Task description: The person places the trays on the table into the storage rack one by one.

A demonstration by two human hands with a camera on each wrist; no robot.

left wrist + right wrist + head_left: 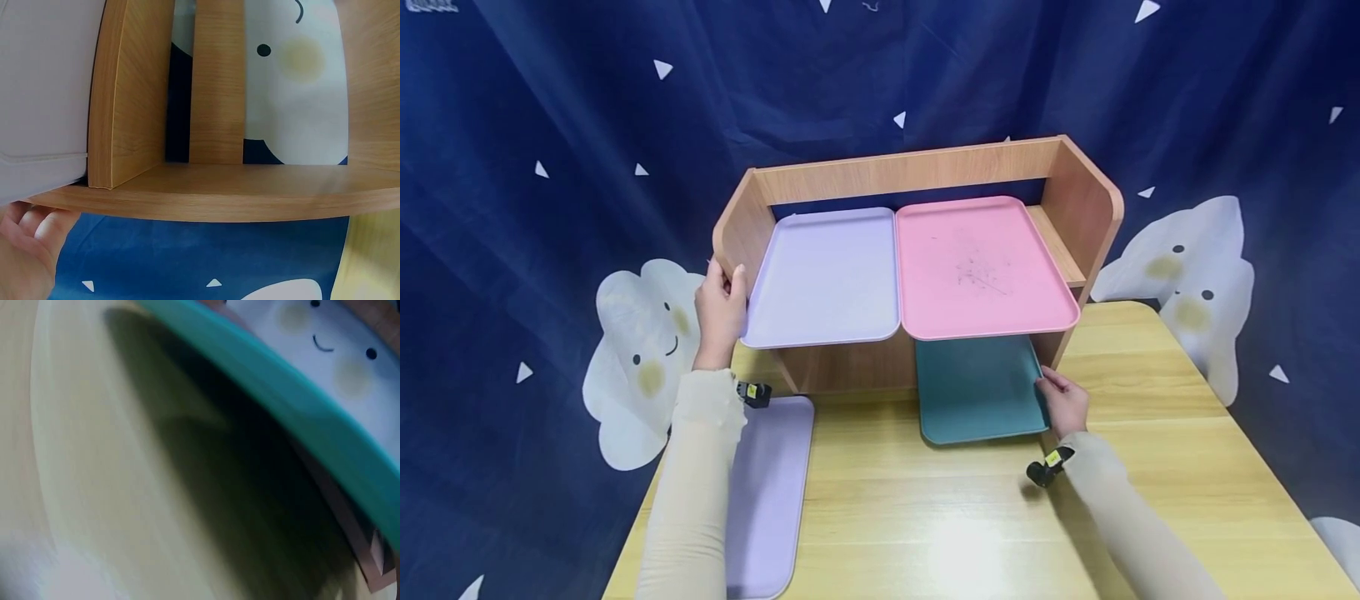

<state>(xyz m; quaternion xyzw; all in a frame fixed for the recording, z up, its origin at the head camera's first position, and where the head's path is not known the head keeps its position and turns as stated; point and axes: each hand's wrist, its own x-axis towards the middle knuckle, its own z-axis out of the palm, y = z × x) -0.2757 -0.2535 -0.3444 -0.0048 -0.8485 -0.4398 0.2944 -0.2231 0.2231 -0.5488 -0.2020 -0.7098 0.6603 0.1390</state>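
Clasping the wooden shelf (917, 171) by its left side with the left hand (721, 312), apparently for steadiness, and pinching the teal tray (981, 392) by its right edge with the right hand (1065, 405), likely to hold it off the tabletop (887, 500), below the pink tray (955, 287).

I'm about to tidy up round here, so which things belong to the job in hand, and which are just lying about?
Likely in the job:
teal tray, held by the right hand
shelf, gripped by the left hand
lilac tray and pink tray, up on the shelf

Probably just about:
purple tray, lying on the table
curtain, backdrop only
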